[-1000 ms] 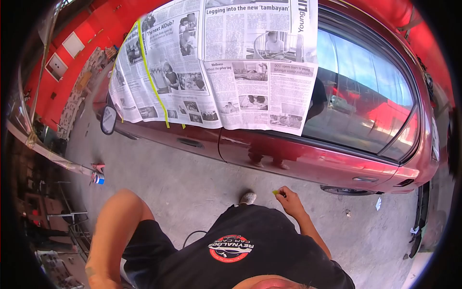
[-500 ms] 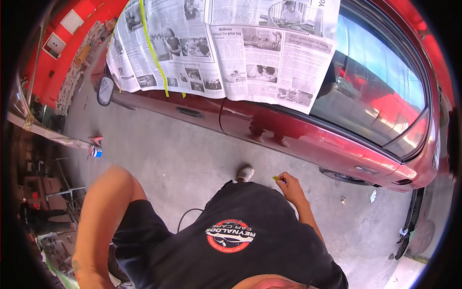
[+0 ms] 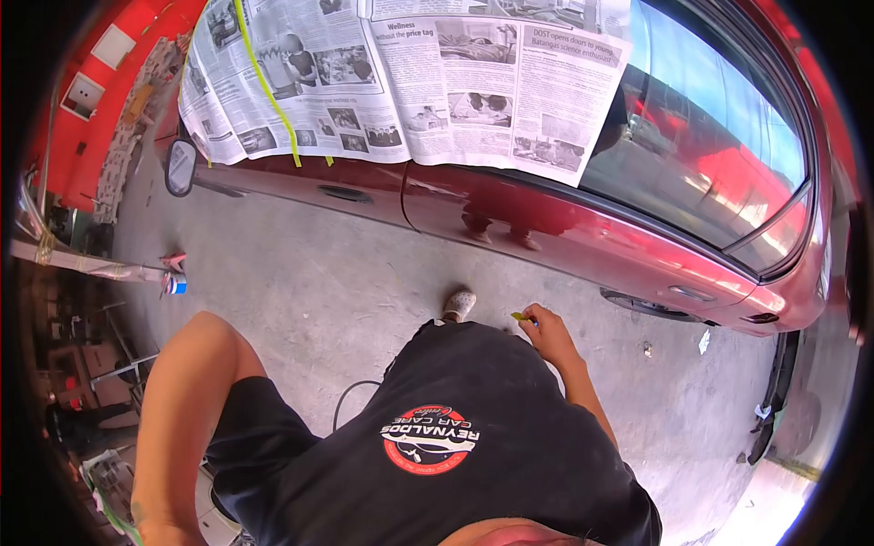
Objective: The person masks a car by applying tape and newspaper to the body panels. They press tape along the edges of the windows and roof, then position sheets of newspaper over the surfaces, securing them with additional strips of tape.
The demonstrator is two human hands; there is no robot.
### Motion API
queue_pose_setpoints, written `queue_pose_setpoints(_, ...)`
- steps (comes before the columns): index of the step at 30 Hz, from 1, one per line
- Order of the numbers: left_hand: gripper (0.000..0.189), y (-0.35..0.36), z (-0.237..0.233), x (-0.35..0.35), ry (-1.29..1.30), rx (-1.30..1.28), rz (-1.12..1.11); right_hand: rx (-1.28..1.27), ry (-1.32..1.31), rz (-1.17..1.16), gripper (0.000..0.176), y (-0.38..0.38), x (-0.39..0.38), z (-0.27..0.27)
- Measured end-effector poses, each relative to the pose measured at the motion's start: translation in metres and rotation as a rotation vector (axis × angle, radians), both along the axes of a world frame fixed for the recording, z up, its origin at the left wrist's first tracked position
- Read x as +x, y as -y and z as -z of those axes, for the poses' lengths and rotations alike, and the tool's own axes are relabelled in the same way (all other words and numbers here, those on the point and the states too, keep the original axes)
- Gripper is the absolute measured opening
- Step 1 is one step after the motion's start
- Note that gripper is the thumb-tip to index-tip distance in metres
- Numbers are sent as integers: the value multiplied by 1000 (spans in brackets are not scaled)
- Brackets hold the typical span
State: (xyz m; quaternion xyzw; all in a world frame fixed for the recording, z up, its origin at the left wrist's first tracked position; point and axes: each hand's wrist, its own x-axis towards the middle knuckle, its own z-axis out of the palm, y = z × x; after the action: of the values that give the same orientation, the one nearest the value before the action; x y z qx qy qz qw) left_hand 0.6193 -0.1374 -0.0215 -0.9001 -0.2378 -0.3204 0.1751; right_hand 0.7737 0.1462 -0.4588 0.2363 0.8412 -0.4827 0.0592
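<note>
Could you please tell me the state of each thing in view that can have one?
Right hand: fingers closed on tape piece
Tape piece: pinched, clear of the car
Left hand: out of view
Newspaper: spread out, draped over the car's side
Long tape: stuck along the newspaper
Front door: shut
Rear door: shut
Rear window: glass up, uncovered
Mirror: folded out

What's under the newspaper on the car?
The car shows dark red below the newspaper, and a side window emerges past its right edge. Whatever lies directly beneath the newspaper is covered, so I can't see it.
</note>
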Motion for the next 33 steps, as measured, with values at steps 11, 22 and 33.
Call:
queue_pose_setpoints(11,25,-14,72,-67,685,-244,27,54,-30,6,20,-1,8,6)
queue_pose_setpoints(22,33,-138,341,-53,1066,-1227,-739,-107,-169,339,27,10,11,-14)
queue_pose_setpoints(33,44,-182,373,-16,926,-1283,-688,-179,-278,489,27,24,8,-29)
